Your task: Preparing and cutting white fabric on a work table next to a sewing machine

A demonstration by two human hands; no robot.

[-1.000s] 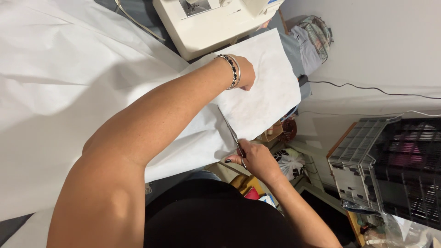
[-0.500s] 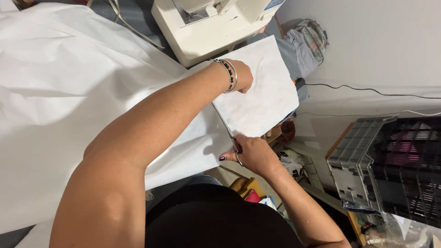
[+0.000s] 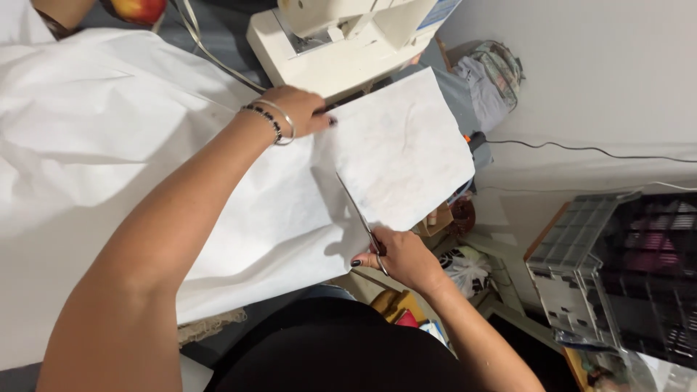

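A large sheet of white fabric (image 3: 109,145) covers the table. My left hand (image 3: 294,109), with bracelets on the wrist, presses flat on the fabric near a cream sewing machine (image 3: 341,43). My right hand (image 3: 399,258) grips a pair of scissors (image 3: 359,214) at the near edge of the fabric. The blades point up into the cloth along a cut line. Right of the blades lies a partly cut rectangular flap (image 3: 403,149) of the fabric.
A black cable (image 3: 581,151) runs along the white wall at the right. A grey and black plastic drawer unit (image 3: 617,268) stands at the lower right. Bags and small clutter (image 3: 461,261) sit on the floor below the table edge. A bundle of cloth (image 3: 490,76) lies behind the machine.
The view has shifted, so the machine and fabric appear lower and to the right. My left hand has moved along the fabric toward the machine. The scissors' blades now show, deeper in the cloth.
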